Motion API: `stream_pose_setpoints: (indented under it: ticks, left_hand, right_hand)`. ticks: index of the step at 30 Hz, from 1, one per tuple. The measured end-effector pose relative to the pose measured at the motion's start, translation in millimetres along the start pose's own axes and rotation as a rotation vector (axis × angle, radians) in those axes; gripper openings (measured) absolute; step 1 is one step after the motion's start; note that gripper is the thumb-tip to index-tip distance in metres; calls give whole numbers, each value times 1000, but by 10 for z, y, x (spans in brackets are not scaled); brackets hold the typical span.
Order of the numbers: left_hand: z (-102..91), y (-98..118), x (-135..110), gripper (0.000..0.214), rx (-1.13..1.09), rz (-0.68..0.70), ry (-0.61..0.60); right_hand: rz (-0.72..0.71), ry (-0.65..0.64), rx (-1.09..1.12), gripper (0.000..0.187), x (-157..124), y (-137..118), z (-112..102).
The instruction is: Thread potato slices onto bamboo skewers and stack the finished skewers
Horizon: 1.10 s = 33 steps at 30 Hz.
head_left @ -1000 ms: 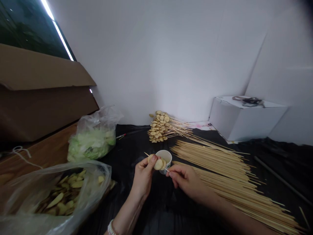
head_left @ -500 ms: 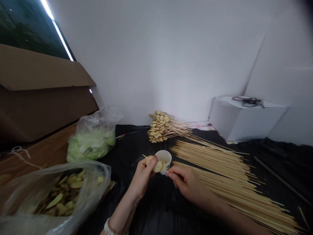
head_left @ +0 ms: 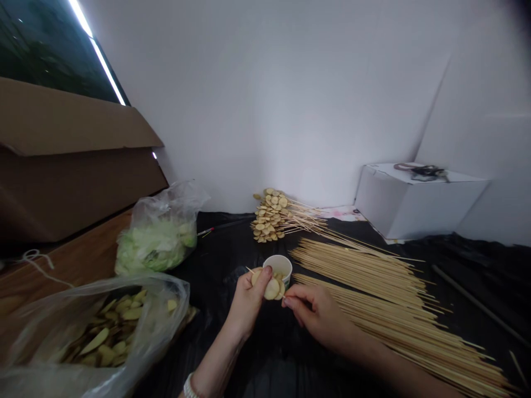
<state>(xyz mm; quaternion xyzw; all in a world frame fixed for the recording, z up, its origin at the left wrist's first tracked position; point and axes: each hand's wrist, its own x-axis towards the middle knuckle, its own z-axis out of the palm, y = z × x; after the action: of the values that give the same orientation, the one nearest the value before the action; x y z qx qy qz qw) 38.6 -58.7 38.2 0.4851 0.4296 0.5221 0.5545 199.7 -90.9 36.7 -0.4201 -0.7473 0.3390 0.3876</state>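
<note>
My left hand (head_left: 245, 303) is closed around round potato slices (head_left: 272, 289), its thumb pressed on top of them. A thin wooden skewer (head_left: 249, 270) runs through the slices, and one tip pokes out beyond my left fingers. On the other side, my right hand (head_left: 317, 314) pinches the skewer close to the slices. Just behind the slices stands a white paper cup (head_left: 277, 260), partly hidden by them. Pale pieces show inside it, too small to name.
Rows of bare skewers (head_left: 373, 276) lie at right. Skewered potato slices (head_left: 269, 215) are piled behind the cup. An open plastic bag of potato slices (head_left: 166, 282) and a bag of pale green vegetable (head_left: 155, 243) stand left. A white box (head_left: 415, 204) is at back right.
My left hand has shifted slightly right and down with the potato slices. The slices now sit closer to my right fingers, with less bare skewer between. My right hand has barely moved.
</note>
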Motion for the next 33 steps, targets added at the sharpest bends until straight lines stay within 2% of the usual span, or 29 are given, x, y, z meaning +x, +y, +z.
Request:
stream_pose_setpoints:
  ticks: [3, 7, 9, 11, 12, 14, 16, 18, 20, 23, 24, 26, 27, 29, 33]
  left_hand:
    - [2, 0, -1, 39, 0, -12, 11]
    - [13, -11, 7, 40, -7, -2, 23]
    - [18, -12, 9, 41, -16, 5, 29]
    - [23, -2, 1, 41, -16, 7, 36]
    - [24, 5, -5, 41, -15, 7, 42]
    - [24, 21, -19, 42, -8, 6, 53]
    - [19, 31, -28, 42, 1, 7, 65]
    - [7, 34, -24, 43, 15, 14, 75]
    - [-10, 33, -7, 44, 29, 25, 79]
    - [-34, 35, 29, 47, 40, 33, 89]
    - [-40, 36, 38, 48, 38, 33, 94]
    - [-44, 39, 48, 48, 38, 33, 105]
    - [-44, 40, 49, 48, 40, 33, 107]
    - [-40, 41, 42, 47, 40, 30, 96]
    - [-31, 45, 22, 45, 13, 16, 77]
  right_hand:
    - [-132, 27, -164, 24, -26, 56, 18]
    - [-395, 125, -535, 28, -72, 165, 57]
    - [-439, 145, -576, 31, -75, 182, 66]
    - [-361, 126, -436, 29, -57, 159, 61]
    - [-273, 98, -309, 27, -41, 138, 54]
    - [-34, -23, 3, 26, -2, 93, 33]
    - [193, -202, 287, 29, 30, 62, 11]
    - [275, -293, 389, 32, 40, 54, 1]
    - [153, -191, 231, 29, 21, 72, 14]
    - [-214, 78, -237, 26, -42, 140, 68]
    - [-307, 132, -366, 28, -61, 163, 86]
    - [-374, 163, -487, 32, -80, 190, 105]
    - [-351, 148, -467, 31, -77, 188, 101]
    - [-190, 51, -262, 29, -52, 155, 63]
    - [271, -320, 354, 30, 21, 66, -51]
